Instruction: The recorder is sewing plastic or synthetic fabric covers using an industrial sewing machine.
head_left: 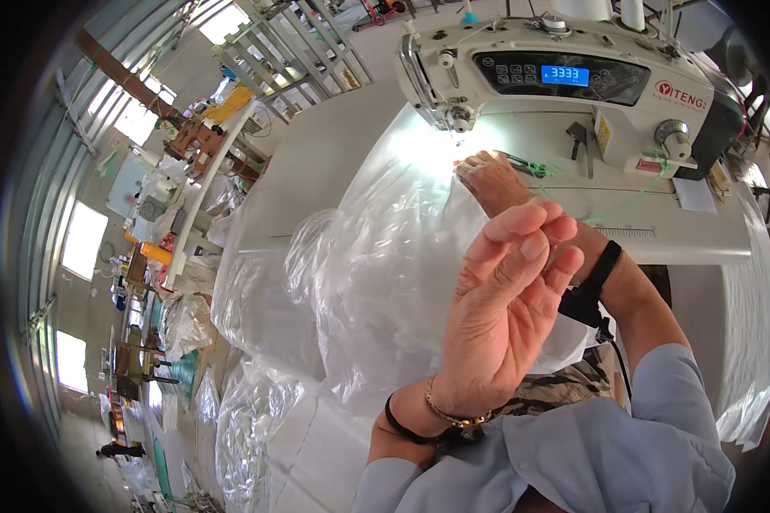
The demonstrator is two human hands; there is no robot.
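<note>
My left hand is raised in front of the sewing machine, palm toward me. Its fingers curl in and the thumb presses against them; nothing shows in the palm. Farther off, my right hand is bent down over the right edge of a clear plastic sheet, fingers bunched on it close to the needle area. Part of the right wrist is hidden behind my left hand. The white sewing machine, its work light shining on the sheet, has a lit blue display. The crumpled sheet spreads over the table to my left.
Right of my right hand lie dark thread snips and green threads. A small black-headed tool rests under the machine arm. A ruler scale marks the table. A metal rack stands at the far left.
</note>
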